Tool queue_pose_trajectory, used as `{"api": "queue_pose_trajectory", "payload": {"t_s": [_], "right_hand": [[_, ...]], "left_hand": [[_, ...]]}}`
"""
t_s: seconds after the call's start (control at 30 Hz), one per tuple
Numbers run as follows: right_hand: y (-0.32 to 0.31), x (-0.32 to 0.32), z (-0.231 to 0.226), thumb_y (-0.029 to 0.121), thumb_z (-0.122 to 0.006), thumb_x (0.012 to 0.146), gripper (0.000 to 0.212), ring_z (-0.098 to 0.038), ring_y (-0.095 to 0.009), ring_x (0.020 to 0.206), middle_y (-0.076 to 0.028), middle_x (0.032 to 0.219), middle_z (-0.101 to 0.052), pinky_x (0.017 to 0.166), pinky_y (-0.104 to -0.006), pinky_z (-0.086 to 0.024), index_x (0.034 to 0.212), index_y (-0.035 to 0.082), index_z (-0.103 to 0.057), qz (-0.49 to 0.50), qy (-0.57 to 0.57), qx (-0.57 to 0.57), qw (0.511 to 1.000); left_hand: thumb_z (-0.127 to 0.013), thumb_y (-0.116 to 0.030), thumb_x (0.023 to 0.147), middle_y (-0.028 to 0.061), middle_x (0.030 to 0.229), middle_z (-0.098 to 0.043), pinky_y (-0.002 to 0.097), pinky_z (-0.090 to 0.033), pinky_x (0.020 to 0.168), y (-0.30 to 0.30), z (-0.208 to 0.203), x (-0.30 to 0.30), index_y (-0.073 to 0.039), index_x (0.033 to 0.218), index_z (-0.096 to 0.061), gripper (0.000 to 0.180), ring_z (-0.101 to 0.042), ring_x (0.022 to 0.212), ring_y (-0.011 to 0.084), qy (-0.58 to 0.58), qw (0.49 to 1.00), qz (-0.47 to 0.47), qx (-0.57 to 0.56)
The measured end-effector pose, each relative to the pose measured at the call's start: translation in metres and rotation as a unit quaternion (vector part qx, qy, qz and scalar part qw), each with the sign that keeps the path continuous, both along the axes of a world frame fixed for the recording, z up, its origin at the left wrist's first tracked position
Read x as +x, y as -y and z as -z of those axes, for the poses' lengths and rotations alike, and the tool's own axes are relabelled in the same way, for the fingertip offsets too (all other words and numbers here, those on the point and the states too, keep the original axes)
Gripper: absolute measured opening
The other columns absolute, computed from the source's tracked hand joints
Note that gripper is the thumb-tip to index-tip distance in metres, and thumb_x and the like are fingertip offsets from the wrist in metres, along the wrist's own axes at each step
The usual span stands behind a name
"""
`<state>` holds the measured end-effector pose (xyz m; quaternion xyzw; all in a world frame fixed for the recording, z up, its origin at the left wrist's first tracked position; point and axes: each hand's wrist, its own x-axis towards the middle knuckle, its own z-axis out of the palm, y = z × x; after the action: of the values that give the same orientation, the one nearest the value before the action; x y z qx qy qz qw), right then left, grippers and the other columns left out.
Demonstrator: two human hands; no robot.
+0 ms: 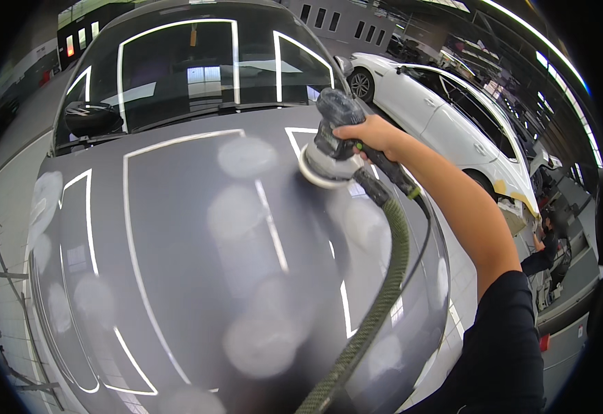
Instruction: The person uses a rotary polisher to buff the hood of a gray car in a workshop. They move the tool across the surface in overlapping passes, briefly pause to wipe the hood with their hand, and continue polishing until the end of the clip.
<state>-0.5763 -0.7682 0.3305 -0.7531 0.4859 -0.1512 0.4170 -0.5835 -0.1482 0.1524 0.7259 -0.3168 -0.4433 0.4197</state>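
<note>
We see the right hand (370,134) wrapped around a sander (332,141) whose round pad sits flat on a grey car's hood (198,276). A braided hose (377,303) runs from the sander down toward the lower edge. Dull round patches dot the glossy hood. Beyond it stands a white car (446,110), where another person (550,252) crouches.
</note>
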Motion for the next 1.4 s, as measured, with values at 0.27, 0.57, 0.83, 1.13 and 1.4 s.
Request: {"api": "queue_pose_trajectory", "payload": {"t_s": [0.27, 0.57, 0.83, 1.13, 1.4], "right_hand": [[0.086, 0.034, 0.051, 0.037, -0.082, 0.083, 0.039, -0.052, -0.014, 0.043, -0.006, 0.060, -0.056, 0.040, -0.0339, -0.045, 0.081, 0.002, -0.064, 0.034, 0.054, 0.039, 0.997], [0.094, 0.073, 0.050, 0.046, -0.074, 0.089, 0.039, -0.054, -0.004, 0.047, 0.002, 0.063, -0.058, 0.042, -0.0176, -0.045, 0.081, 0.010, -0.063, -0.026, -0.073, -0.026, 0.997], [0.076, 0.062, 0.032, 0.043, -0.077, 0.087, 0.038, -0.051, -0.006, 0.044, 0.001, 0.061, -0.056, 0.041, -0.0216, -0.045, 0.081, 0.008, -0.062, -0.014, -0.114, -0.036, 0.993], [0.087, 0.082, 0.053, 0.041, -0.074, 0.089, 0.035, -0.051, -0.009, 0.046, -0.001, 0.060, -0.055, 0.045, -0.0266, -0.047, 0.081, 0.008, -0.064, -0.019, -0.039, 0.002, 0.999], [0.050, -0.028, 0.051, 0.029, -0.086, 0.079, 0.038, -0.062, -0.018, 0.051, -0.014, 0.072, -0.068, 0.041, -0.0334, -0.047, 0.093, -0.004, -0.073, 0.013, 0.042, 0.019, 0.999]], "left_hand": [[-0.087, -0.018, 0.073, 0.0213, 0.120, -0.068, 0.0470, -0.051, 0.093, 0.020, 0.017, -0.005, -0.004, 0.131, -0.061, 0.065, -0.065, 0.108, 0.0402, 0.065, 0.994, 0.064, -0.065], [-0.091, -0.019, 0.066, 0.0199, 0.107, -0.073, 0.0424, -0.056, 0.084, 0.051, 0.030, 0.001, -0.001, 0.117, -0.069, 0.059, -0.072, 0.095, 0.0358, 0.030, 0.993, 0.089, -0.071], [-0.092, -0.023, 0.065, 0.0178, 0.107, -0.073, 0.0411, -0.056, 0.084, 0.047, 0.029, 0.014, -0.004, 0.120, -0.068, 0.063, -0.072, 0.095, 0.0345, 0.032, 0.992, 0.099, -0.071], [-0.091, -0.023, 0.067, 0.0182, 0.107, -0.073, 0.0403, -0.056, 0.083, 0.045, 0.023, 0.007, -0.004, 0.121, -0.067, 0.061, -0.072, 0.096, 0.0345, 0.045, 0.994, 0.097, -0.025], [-0.089, -0.018, 0.068, 0.0183, 0.103, -0.072, 0.0423, -0.053, 0.086, 0.010, -0.013, -0.031, -0.002, 0.121, -0.067, 0.060, -0.069, 0.093, 0.0338, 0.040, 0.998, 0.036, -0.040]]}}
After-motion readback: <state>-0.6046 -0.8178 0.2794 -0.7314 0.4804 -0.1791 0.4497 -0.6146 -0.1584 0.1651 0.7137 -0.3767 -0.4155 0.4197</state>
